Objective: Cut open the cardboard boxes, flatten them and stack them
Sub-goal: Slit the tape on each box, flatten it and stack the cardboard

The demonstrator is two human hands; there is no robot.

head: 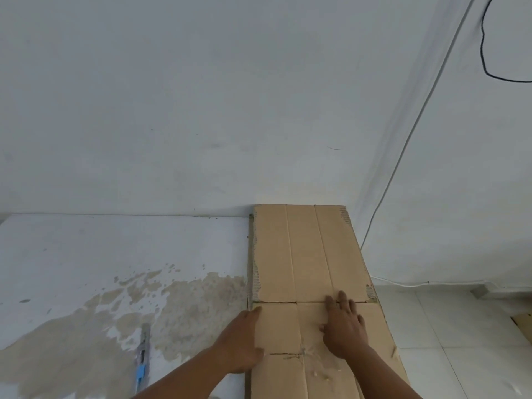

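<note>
Item 1: flattened brown corrugated cardboard box (305, 254). Lies flat along the right end of the white counter w/ worn, peeling paint (100, 254); far end touches the wall. Creases run lengthwise, flap slits cross it, tape scraps near the bottom. A 2nd cardboard edge shows under its left side, so prob. a stack; no. of sheets can't be told.

Item 2: left hand (241, 341). Rests on the left edge of the cardboard, fingers straight and pointing away from the person, thumb on the top face. Grips nothing.

Item 3: right hand (344, 326). Palm down on the cardboard, fingers straight and slightly spread, tips at a flap slit. Flat, holding nothing. Hands apart, both on the same sheet.

Item 4: grey utility knife w/ blue end (143, 358). On the counter, left of the cardboard, near the left forearm, not touched.

Misc.: white tiled floor (460, 326) to the right; thin white cable (403, 154) down the wall corner; black cable loop (486, 53) upper right.
</note>
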